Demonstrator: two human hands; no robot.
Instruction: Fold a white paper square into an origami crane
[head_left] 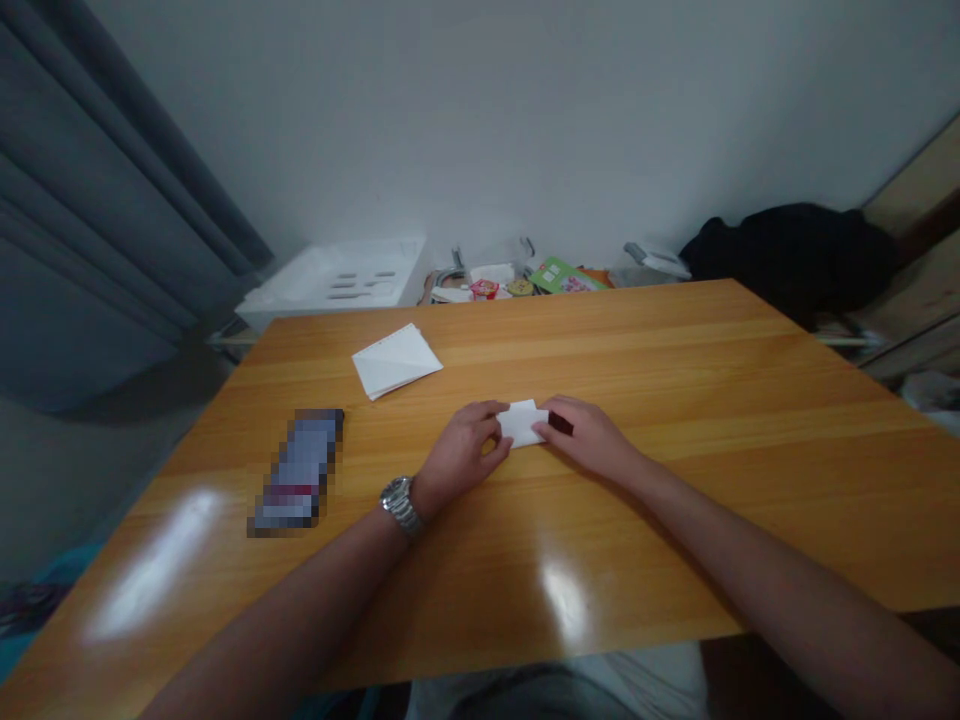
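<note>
Fingers of left hand and right hand pinch the paper flat on the counter. Paper already folded small; second sheet lies well apart.

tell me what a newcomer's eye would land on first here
First, the two hands meeting mid-table: the left hand, with a silver wristwatch, and the right hand grip the ends of a small folded white paper. Next comes the glossy wooden table, with a folded white sheet towards its far left. A flat blurred object lies nearer on the left.
</note>
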